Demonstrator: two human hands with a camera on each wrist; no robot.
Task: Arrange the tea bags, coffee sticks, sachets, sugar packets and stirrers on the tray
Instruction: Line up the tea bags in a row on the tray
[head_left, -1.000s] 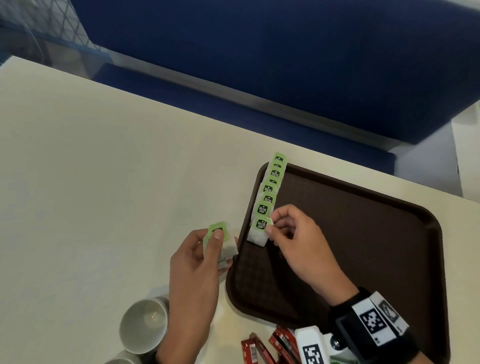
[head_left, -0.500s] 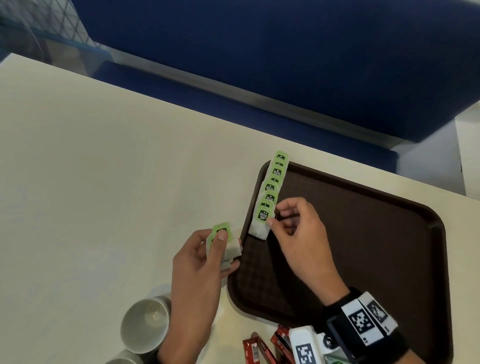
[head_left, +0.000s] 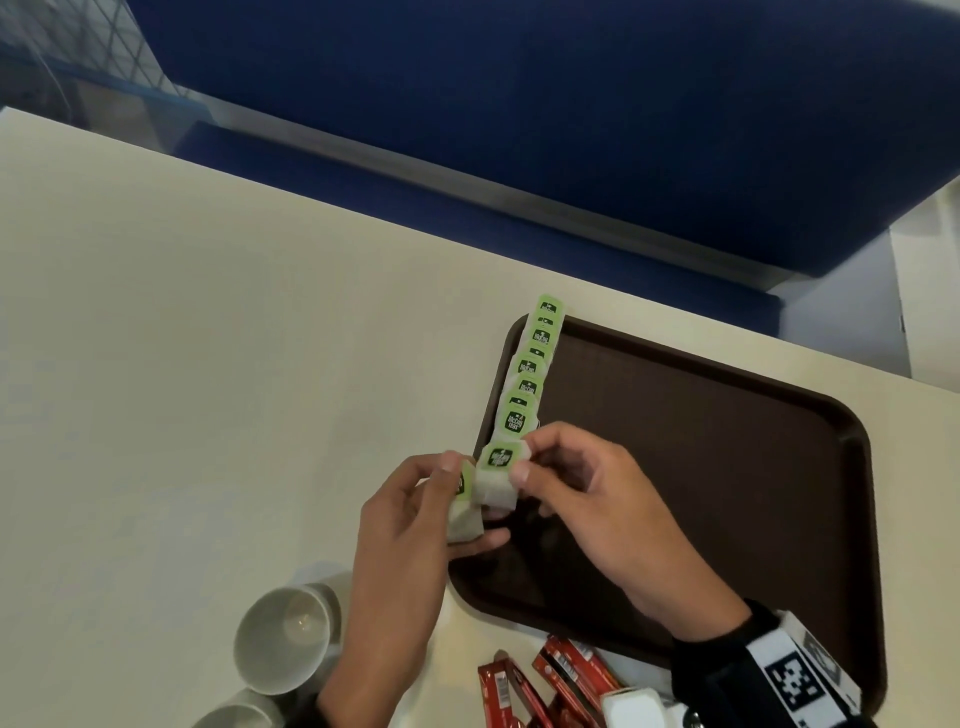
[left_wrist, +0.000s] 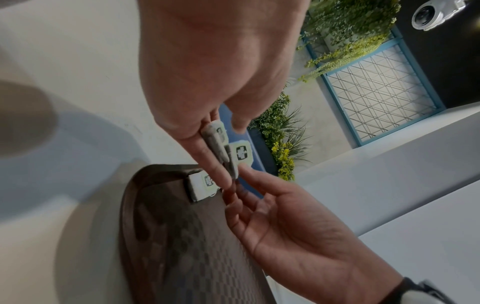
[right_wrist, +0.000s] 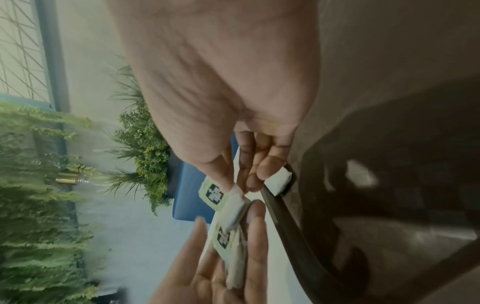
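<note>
Two tea bags in hand, green-tagged. Item one: tea bag (head_left: 497, 475), pinched between thumb and fingers of the right hand (head_left: 592, 504), held at the near left corner of the tray, centre of the head view; the same bag shows in the left wrist view (left_wrist: 241, 153) and the right wrist view (right_wrist: 221, 195). Item two: small stack of tea bags (head_left: 464, 512), gripped between thumb and curled fingers of the left hand (head_left: 410, 525), just left of item one and touching it, over the tray's left rim; how many bags the stack holds cannot be told.

Row of tea bags (head_left: 530, 369): overlapping, green tags up, laid along the left rim of the tray, running from its far left corner down toward the hands. Nearest end of the row sits just above item one.

Tray (head_left: 701, 467): dark brown, rounded corners, textured floor, right of centre in the head view.

Coffee sticks (head_left: 550, 686): red, several, lying on the table at the bottom edge of the frame, below the tray.

Cups (head_left: 283, 639): white, two, lower left of the hands; the second is cut off by the frame edge.

Table (head_left: 208, 364): cream, fills the left half of the frame.

Bench (head_left: 519, 104): blue, across the top.
</note>
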